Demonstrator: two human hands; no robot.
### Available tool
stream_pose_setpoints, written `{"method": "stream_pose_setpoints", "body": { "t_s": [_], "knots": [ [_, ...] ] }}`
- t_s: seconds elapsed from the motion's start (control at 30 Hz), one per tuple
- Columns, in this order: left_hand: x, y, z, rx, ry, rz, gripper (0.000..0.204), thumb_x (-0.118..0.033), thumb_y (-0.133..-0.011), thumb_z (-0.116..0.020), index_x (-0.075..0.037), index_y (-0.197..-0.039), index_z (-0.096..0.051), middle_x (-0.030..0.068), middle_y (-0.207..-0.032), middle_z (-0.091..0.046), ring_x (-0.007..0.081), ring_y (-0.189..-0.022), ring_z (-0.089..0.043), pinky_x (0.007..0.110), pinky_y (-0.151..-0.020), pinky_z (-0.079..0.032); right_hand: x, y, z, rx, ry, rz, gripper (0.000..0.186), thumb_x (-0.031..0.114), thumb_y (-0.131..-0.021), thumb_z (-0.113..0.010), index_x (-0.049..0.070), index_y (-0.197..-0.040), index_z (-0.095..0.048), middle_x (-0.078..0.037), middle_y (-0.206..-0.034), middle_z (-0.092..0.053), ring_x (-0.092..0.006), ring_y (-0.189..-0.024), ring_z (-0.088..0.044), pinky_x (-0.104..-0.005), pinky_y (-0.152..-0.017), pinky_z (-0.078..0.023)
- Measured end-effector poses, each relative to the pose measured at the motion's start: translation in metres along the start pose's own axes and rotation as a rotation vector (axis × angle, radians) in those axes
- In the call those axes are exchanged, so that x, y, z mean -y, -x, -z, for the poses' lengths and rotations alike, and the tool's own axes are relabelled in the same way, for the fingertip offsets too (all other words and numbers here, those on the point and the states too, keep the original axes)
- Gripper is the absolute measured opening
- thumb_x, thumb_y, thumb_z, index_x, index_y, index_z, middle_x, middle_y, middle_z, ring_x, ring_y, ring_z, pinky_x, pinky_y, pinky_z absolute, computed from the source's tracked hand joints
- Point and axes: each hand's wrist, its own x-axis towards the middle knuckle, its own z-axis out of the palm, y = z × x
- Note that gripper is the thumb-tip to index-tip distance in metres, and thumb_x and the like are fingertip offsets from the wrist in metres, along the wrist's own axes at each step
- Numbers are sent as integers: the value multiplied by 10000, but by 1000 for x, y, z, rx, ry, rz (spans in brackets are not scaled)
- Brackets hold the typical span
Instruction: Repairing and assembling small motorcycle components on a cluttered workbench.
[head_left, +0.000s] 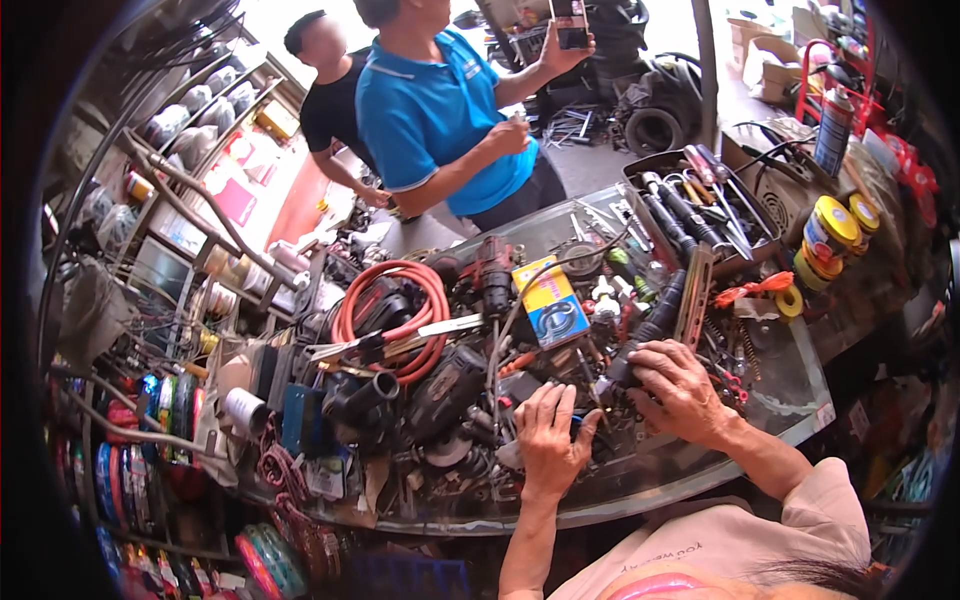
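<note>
My left hand (548, 440) reaches over the cluttered glass-topped counter (690, 482), its thumb spread from the fingers. Its fingertips rest among small dark parts, and a bit of blue shows beside the thumb. To the right, my right hand (688, 392) has its fingers curled over the lower end of a long black ribbed cylindrical tool (660, 312). That tool lies slanted, its far end beside a worn metal bar (694, 300). Just beyond my hands lies a yellow and blue box (553, 305). What sits under my fingers is partly hidden.
A red and black power drill (494, 275), coiled orange hose (436, 300) and black angle grinder (447, 390) crowd the left. A tool box (765, 240) of screwdrivers, yellow-lidded tubs (832, 228) and a spray can (833, 130) stand right. Two people, one in a blue shirt (425, 120), stand beyond the counter.
</note>
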Motion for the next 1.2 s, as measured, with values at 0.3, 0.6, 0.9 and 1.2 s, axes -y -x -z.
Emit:
{"method": "stream_pose_setpoints", "body": {
  "t_s": [0.3, 0.6, 0.9, 1.2],
  "knots": [
    [-3, 0, -1, -122, 50, -13, 406, -239, -836, -733, 38, -1112, -628, 143, -1007, -647, 314, -1010, -605, 416, -867, -442, 1, -4, 0, -9, 20, 7, 272, 100, -753, -703, -34, -977, -626, -157, -1121, -614, -332, -1089, -576, -464, -953, -448],
    [-3, 3, 1, -142, 18, -3, 374, -143, -822, -736, 44, -1122, -612, 168, -997, -640, 326, -973, -608, 433, -855, -458, -3, 2, -5, -21, 21, 7, 286, 146, -772, -707, -24, -992, -642, -129, -1123, -627, -295, -1104, -569, -450, -984, -435],
    [-1, 3, -2, -100, 29, 53, 386, -87, -809, -732, 58, -1140, -596, 184, -1006, -646, 339, -957, -609, 426, -852, -475, -2, 5, -4, 5, 4, -10, 298, 162, -799, -699, -29, -1022, -646, -137, -1146, -625, -296, -1134, -556, -458, -1005, -421],
    [-1, 2, -4, -106, 15, 47, 382, -72, -806, -727, 46, -1146, -600, 175, -1007, -639, 320, -943, -609, 411, -834, -469, -7, 8, -3, -4, -14, 29, 282, 111, -761, -722, -35, -991, -648, -143, -1147, -619, -313, -1126, -562, -463, -989, -439]
  ]
}}
